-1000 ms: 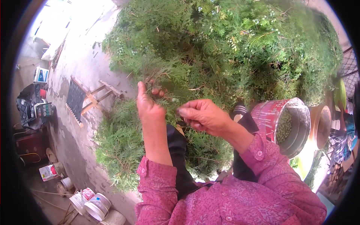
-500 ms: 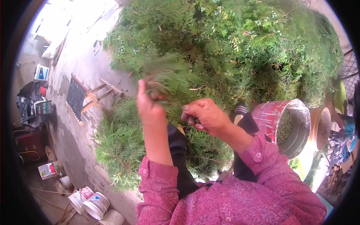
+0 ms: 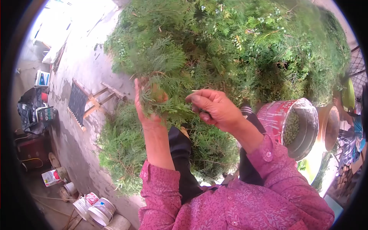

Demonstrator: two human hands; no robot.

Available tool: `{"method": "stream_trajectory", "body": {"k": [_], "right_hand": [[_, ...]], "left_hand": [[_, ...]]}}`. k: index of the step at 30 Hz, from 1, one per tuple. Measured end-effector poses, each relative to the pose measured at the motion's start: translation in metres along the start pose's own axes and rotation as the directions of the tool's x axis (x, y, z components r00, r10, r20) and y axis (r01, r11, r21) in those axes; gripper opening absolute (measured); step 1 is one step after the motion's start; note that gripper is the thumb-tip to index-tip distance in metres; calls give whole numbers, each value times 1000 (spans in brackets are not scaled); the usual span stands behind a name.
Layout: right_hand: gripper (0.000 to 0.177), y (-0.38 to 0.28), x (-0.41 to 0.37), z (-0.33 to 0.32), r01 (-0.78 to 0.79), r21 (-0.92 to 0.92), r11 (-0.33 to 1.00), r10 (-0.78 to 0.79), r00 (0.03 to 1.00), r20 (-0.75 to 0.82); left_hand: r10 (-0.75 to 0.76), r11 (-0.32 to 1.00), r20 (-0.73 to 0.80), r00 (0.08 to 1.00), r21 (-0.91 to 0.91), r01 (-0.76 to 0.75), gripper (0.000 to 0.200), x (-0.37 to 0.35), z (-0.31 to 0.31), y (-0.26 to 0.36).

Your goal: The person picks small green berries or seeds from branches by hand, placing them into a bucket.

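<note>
Holding sprig [image 3: 171,83] in left hand [image 3: 146,114], green berries [image 3: 291,128] in red bucket [image 3: 270,122]

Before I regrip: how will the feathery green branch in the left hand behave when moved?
The branch is probably light: the left hand seemingly holds it alone. It looks apt to bend, being finely feathered, and might snag nearby green foliage.

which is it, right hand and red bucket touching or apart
Apart. The head view shows greenery between the right hand and the red bucket.
</note>
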State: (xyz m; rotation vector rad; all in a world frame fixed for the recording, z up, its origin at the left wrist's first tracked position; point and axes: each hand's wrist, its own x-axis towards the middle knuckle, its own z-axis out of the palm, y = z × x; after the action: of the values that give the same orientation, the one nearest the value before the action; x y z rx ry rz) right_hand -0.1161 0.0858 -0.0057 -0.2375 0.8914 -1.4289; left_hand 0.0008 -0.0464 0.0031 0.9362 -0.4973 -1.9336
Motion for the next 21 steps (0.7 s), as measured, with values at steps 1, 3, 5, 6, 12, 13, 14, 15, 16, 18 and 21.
{"method": "stream_trajectory", "body": {"k": [1,3,5,6,12,13,14,15,16,18,21], "right_hand": [[21,4,1,1,-32,-42,999,33,999,27],[16,3,0,4,-118,-79,990,125,988,93],[17,5,-1,3,-120,-47,992,126,983,137],[18,6,-1,2,-125,-15,992,126,975,182],[11,-8,2,-6,-10,-10,1000,10,999,-43],[12,-9,4,-8,28,-51,998,-32,996,-85],[12,-9,4,-10,30,-55,998,-35,996,-87],[12,-9,4,-12,153,-435,887,-205,976,-75],[17,-6,5,-15,234,-744,626,-352,936,-1],[12,23,16,-15,397,-578,713,-517,854,-51],[11,23,24,-28,450,-632,631,-654,747,-120]], "left_hand": [[-3,1000,-108,994,17,5,28,-4,7,-1],[9,999,-15,1000,37,-8,27,-9,6,-2],[22,998,79,997,55,-26,26,-14,12,-1],[13,999,11,1000,38,-14,26,-17,20,2],[-51,998,357,933,-27,65,27,-8,-4,-1],[-131,986,369,920,-46,159,27,-18,4,0],[-130,986,373,919,-49,160,27,-24,8,-1],[-121,992,311,943,7,125,26,-29,12,-2],[-109,993,248,963,67,95,26,-31,13,-3],[-102,994,247,964,72,86,25,-28,11,-8],[-118,990,207,971,104,98,25,-28,0,-11]]}}
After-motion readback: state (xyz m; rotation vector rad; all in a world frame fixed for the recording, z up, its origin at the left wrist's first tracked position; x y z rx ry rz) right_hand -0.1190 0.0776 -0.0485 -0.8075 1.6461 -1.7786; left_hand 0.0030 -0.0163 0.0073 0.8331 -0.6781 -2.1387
